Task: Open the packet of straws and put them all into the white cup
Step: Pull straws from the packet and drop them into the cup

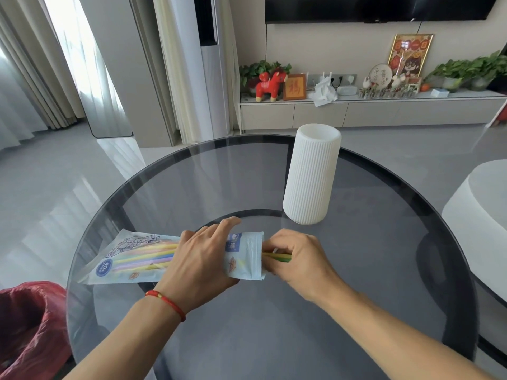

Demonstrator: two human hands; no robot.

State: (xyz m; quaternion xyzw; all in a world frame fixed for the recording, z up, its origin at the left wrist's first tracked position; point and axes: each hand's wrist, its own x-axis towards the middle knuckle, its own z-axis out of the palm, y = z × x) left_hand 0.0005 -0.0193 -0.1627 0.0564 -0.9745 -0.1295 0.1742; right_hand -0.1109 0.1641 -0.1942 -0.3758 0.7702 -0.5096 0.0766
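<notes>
A clear, pale blue packet of straws (pixel 129 259) lies flat on the round glass table (pixel 274 325), its mouth pointing right. Pastel yellow, pink and purple straws show through it. My left hand (pixel 200 264) presses down across the packet's middle and grips it. My right hand (pixel 296 259) is at the packet's open end, fingers pinched on the ends of a few yellow and green straws (pixel 278 256) that stick out. The tall ribbed white cup (pixel 311 174) stands upright beyond my right hand, apart from both hands.
A bin lined with a red bag (pixel 30 325) sits at the lower left beside the table. A white round stool or table (pixel 480 215) is at the right edge. A TV cabinet (pixel 356 111) with ornaments lines the far wall.
</notes>
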